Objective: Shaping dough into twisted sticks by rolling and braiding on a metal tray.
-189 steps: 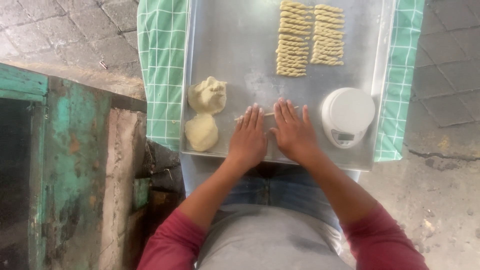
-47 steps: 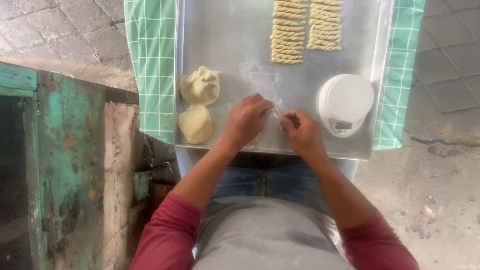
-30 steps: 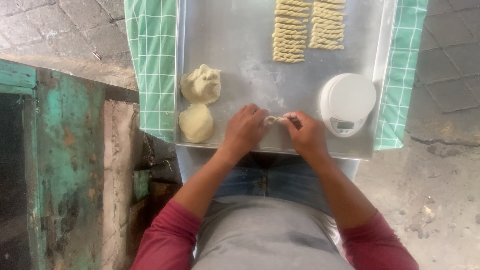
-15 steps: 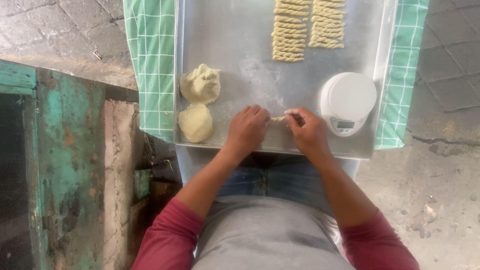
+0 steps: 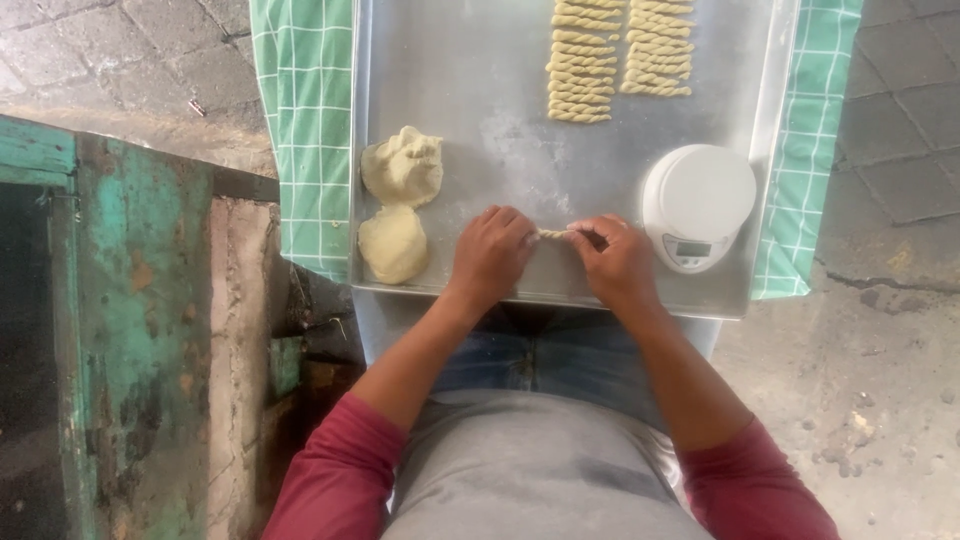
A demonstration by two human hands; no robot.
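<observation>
Tray: your big metal tray (image 5: 480, 90) lies across a green checked cloth (image 5: 300, 120), its near edge over your lap; the bare middle is dusted pale.
Scale: a round white kitchen scale (image 5: 697, 205) sits at the tray's near right corner, just beside your right hand but not touching it.
Dough lumps: two pale lumps (image 5: 400, 200) rest at the tray's left edge, one behind the other and touching; neither has shifted over the last few seconds.
Finished rows: two columns of twisted sticks (image 5: 618, 55) lie at the far end, well apart from your hands.
Left hand: your left hand (image 5: 490, 255) is curled knuckles-up, fingertips pinching the left end of the strip.
Right hand: your right hand (image 5: 618, 265) is curled the same way, fingertips closed on the strip's right end.
Dough strip: the short twisted dough strip (image 5: 553, 234) spans the small gap between your hands, near the tray's front edge.
Change: seconds ago both palms lay flat and side by side; now they pinch, and the strip shows ridges, so it looks like rolling has given way to twisting.
</observation>
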